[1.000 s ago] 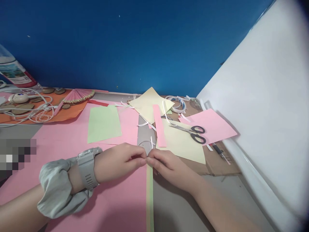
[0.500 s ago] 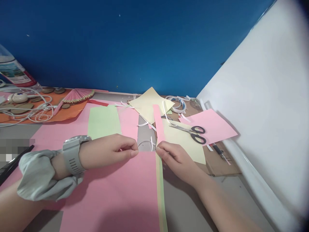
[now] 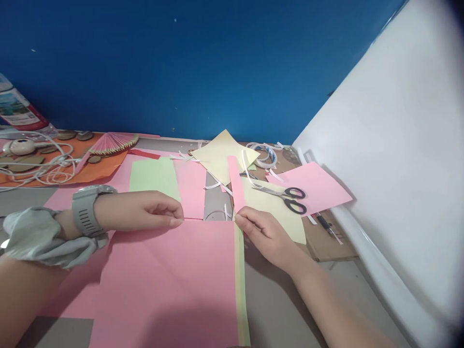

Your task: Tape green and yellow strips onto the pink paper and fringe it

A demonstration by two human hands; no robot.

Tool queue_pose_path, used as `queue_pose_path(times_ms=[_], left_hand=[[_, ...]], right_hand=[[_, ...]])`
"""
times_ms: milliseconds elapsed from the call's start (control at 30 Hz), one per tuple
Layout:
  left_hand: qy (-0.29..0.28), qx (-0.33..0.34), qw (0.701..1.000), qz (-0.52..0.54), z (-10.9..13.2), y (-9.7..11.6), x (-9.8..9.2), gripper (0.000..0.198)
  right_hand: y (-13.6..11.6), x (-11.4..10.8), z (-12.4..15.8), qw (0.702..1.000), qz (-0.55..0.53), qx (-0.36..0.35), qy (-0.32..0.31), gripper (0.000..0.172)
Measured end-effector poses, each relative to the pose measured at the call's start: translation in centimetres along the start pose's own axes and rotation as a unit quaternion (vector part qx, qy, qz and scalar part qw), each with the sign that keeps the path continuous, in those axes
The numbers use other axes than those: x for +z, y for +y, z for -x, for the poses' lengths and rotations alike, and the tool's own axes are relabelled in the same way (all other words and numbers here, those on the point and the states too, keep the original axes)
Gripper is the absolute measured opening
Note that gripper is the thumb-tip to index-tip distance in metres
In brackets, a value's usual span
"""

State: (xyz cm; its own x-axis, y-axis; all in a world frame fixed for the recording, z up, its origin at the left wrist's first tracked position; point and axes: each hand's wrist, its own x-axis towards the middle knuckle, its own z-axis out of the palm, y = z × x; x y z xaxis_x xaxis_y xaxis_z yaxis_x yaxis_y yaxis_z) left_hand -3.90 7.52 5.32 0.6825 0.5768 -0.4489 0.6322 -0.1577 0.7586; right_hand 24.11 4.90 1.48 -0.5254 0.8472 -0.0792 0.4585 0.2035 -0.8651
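Note:
A large pink paper sheet [image 3: 174, 280] lies in front of me, with a yellow and a green band [image 3: 239, 280] showing along its right edge. My left hand [image 3: 159, 210], with a grey watch [image 3: 87, 210] and scrunchie at the wrist, is closed, thumb and fingers pinching the sheet's far edge left of its middle. My right hand [image 3: 259, 227] pinches the far right corner, fingers curled and hiding what lies between them. Just beyond that hand lies a narrow pink strip [image 3: 236, 181], and black-handled scissors [image 3: 286, 195] rest on a yellow sheet [image 3: 295, 227].
Behind are a tilted yellow square [image 3: 219, 150], a tape roll [image 3: 266, 155] and white paper scraps. A pink square [image 3: 319, 188] and a pen [image 3: 326, 224] lie right. Left are green paper [image 3: 154, 176], a folded fan [image 3: 114, 143], white cables [image 3: 54, 166] and a bottle [image 3: 18, 108].
My left hand has slid left along the sheet's far edge, away from my right hand. The right hand keeps its hold at the corner. The view has shifted slightly.

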Motion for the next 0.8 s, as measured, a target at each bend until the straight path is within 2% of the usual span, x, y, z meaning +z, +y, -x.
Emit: queue_pose_path(times_ms=[267, 533, 800], left_hand=[[0.008, -0.038, 0.997, 0.068, 0.5, -1.7, -0.6, 0.017], [-0.003, -0.037, 0.997, 0.073, 0.8, -3.1, -1.4, 0.022], [0.009, -0.031, 0.999, 0.042, 0.5, -3.2, -1.6, 0.021]], right_hand=[[0.3, -0.2, -0.4, 1.000, 0.001, -0.004, 0.026, 0.036], [0.8, -1.0, -0.4, 0.995, 0.014, 0.008, 0.095, 0.037], [1.4, -2.3, -0.6, 0.985, 0.102, 0.046, 0.133, 0.036]])
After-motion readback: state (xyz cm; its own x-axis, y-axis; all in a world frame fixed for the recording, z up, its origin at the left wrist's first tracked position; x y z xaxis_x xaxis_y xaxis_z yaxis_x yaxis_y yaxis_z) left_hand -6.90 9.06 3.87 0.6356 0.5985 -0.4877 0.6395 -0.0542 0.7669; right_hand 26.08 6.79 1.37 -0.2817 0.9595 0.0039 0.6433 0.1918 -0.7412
